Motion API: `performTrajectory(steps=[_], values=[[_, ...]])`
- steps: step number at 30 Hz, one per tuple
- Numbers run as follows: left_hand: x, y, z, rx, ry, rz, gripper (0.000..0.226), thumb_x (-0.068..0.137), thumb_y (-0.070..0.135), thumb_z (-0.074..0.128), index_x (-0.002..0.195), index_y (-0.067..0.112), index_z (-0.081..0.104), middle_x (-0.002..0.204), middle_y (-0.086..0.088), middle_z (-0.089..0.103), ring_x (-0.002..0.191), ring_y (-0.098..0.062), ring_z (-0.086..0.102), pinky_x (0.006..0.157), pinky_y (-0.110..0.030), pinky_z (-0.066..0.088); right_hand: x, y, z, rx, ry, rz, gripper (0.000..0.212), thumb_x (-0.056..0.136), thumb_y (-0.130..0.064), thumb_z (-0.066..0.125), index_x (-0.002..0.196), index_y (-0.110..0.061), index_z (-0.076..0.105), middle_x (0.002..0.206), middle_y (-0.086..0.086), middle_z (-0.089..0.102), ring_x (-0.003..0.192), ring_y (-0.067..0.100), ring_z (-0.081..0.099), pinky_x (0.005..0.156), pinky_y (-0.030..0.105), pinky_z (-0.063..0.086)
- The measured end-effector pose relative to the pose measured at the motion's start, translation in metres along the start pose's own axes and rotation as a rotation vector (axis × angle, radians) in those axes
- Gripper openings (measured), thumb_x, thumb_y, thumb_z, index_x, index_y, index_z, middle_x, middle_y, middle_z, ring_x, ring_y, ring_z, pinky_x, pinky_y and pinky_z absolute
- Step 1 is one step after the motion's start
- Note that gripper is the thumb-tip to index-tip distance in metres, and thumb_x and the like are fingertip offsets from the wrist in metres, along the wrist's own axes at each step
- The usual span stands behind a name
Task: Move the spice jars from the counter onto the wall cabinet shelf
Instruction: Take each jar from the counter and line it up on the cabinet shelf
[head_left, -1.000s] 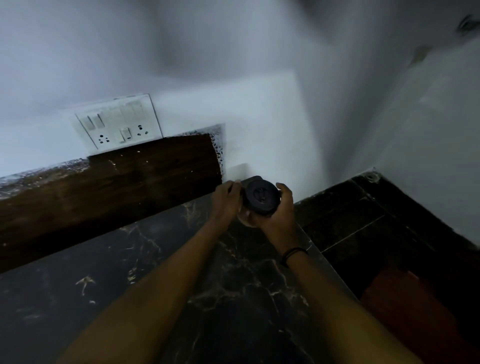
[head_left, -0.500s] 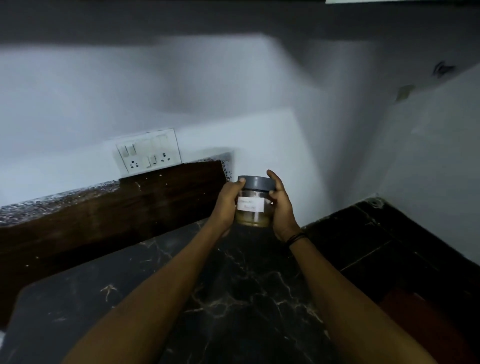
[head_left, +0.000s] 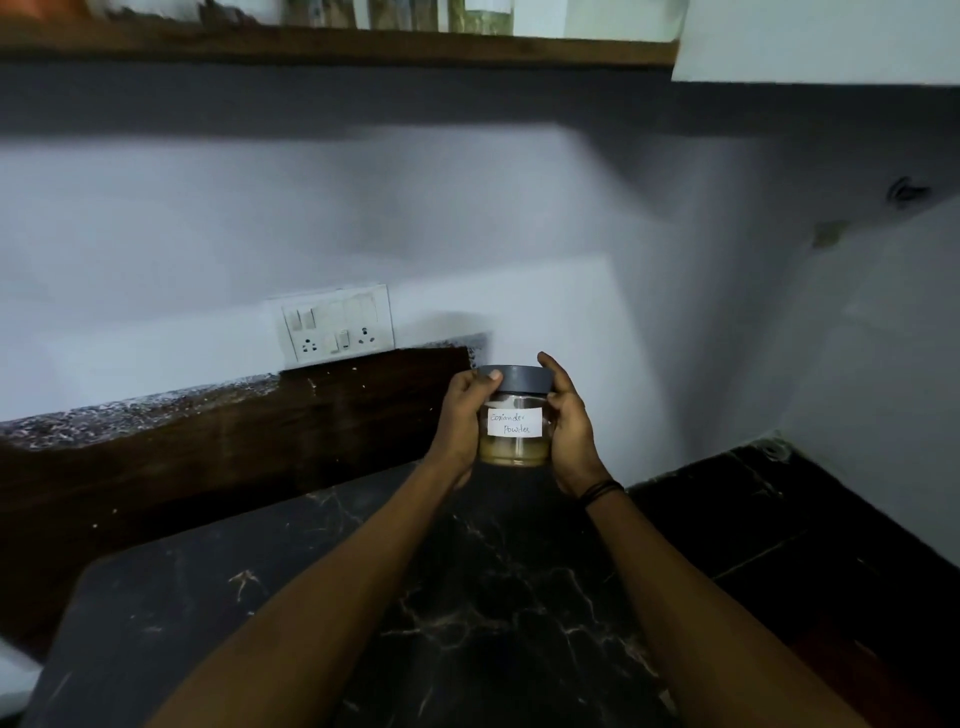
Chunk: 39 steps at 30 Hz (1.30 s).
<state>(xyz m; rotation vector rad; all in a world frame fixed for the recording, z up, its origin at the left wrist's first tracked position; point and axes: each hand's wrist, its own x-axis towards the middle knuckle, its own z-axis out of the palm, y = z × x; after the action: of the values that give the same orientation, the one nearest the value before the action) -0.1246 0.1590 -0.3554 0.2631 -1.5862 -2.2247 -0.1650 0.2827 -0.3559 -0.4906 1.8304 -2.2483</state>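
A clear spice jar (head_left: 514, 421) with a grey lid and a white handwritten label reading coriander powder is held upright above the black marble counter (head_left: 467, 613). My left hand (head_left: 462, 421) grips its left side, thumb on the lid. My right hand (head_left: 569, 426) wraps its right side. Yellowish powder fills the jar's lower part. The brown wooden wall shelf (head_left: 337, 47) runs along the top of the view, with several jars (head_left: 395, 13) standing on it, mostly cut off.
A white switch and socket plate (head_left: 337, 330) is on the wall behind the jar. A dark wooden backsplash (head_left: 208, 447) borders the counter. A white cabinet side (head_left: 815, 41) sits top right. Dark floor tiles (head_left: 805, 545) lie to the right.
The jar went from tilted, lid toward me, to upright with its label facing me, and both hands lifted it. The view has tilted up, bringing the shelf into sight.
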Motion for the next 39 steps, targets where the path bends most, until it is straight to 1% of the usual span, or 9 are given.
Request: performTrajectory(steps=[6,11,16,22,26,29,33,36,39], values=[[0.022,0.08,0.027,0.133,-0.043,0.169,0.03,0.078,0.039,0.066,0.1,0.018,0.062,0.088,-0.001,0.072,0.077,-0.016,0.07,0.067,-0.031,0.055,0.016,-0.074,0.01,-0.102,-0.035,-0.173,0.053,0.1,-0.018,0.034,0.152,-0.027,0.029,0.136,-0.011,0.049,0.106,-0.001,0.058,0.079,0.014,0.051],[0.036,0.154,0.062,0.249,-0.084,0.353,0.031,0.077,0.049,0.064,0.099,0.026,0.067,0.087,0.008,0.073,0.075,-0.009,0.069,0.07,-0.031,0.055,0.033,-0.148,0.014,-0.113,-0.067,-0.332,0.069,0.085,-0.037,0.038,0.153,-0.036,0.023,0.132,-0.026,0.048,0.105,-0.009,0.06,0.078,0.015,0.052],[0.048,0.239,0.104,0.304,-0.077,0.521,0.041,0.082,0.052,0.06,0.107,0.02,0.065,0.097,0.0,0.072,0.085,-0.016,0.071,0.07,-0.031,0.055,0.063,-0.236,0.024,-0.127,0.011,-0.488,0.062,0.089,-0.037,0.041,0.15,-0.037,0.033,0.142,-0.002,0.05,0.123,0.015,0.056,0.098,0.038,0.052],[0.067,0.307,0.143,0.289,-0.052,0.666,0.035,0.095,0.039,0.063,0.121,0.015,0.064,0.109,-0.008,0.073,0.099,-0.024,0.072,0.084,-0.042,0.061,0.088,-0.316,0.033,-0.155,0.107,-0.658,0.043,0.093,-0.033,0.043,0.137,-0.032,0.045,0.105,-0.019,0.064,0.084,-0.01,0.065,0.06,0.01,0.049],[0.083,0.333,0.154,0.312,-0.045,0.679,0.038,0.095,0.04,0.062,0.124,0.015,0.061,0.11,-0.007,0.074,0.093,-0.015,0.073,0.075,-0.026,0.06,0.111,-0.343,0.031,-0.287,0.174,-0.658,0.036,0.098,-0.035,0.045,0.134,-0.031,0.047,0.096,-0.018,0.065,0.092,0.005,0.064,0.076,0.026,0.052],[0.103,0.345,0.159,0.393,-0.006,0.646,0.046,0.093,0.046,0.063,0.127,0.016,0.057,0.116,-0.005,0.07,0.1,-0.017,0.07,0.088,-0.036,0.059,0.133,-0.353,0.029,-0.342,0.204,-0.611,0.028,0.095,-0.039,0.046,0.122,-0.032,0.049,0.095,-0.018,0.063,0.097,0.014,0.064,0.089,0.041,0.053],[0.133,0.349,0.169,0.507,0.143,0.662,0.049,0.089,0.053,0.065,0.118,0.015,0.054,0.111,-0.001,0.066,0.1,-0.018,0.065,0.086,-0.037,0.056,0.163,-0.367,0.027,-0.375,0.217,-0.613,0.026,0.094,-0.034,0.048,0.119,-0.027,0.049,0.102,-0.007,0.064,0.092,0.011,0.063,0.078,0.032,0.051],[0.156,0.349,0.176,0.544,0.232,0.691,0.051,0.085,0.054,0.068,0.111,0.013,0.053,0.103,-0.002,0.065,0.091,-0.018,0.063,0.069,-0.028,0.048,0.185,-0.373,0.026,-0.386,0.163,-0.613,0.044,0.084,-0.031,0.052,0.127,-0.023,0.049,0.111,0.0,0.066,0.097,0.016,0.065,0.084,0.036,0.054],[0.175,0.346,0.187,0.581,0.244,0.704,0.052,0.084,0.055,0.069,0.109,0.014,0.049,0.107,-0.005,0.063,0.094,-0.022,0.062,0.074,-0.031,0.047,0.205,-0.373,0.023,-0.447,0.135,-0.642,0.049,0.084,-0.025,0.062,0.13,-0.023,0.047,0.108,-0.009,0.059,0.095,0.008,0.06,0.086,0.032,0.053]])
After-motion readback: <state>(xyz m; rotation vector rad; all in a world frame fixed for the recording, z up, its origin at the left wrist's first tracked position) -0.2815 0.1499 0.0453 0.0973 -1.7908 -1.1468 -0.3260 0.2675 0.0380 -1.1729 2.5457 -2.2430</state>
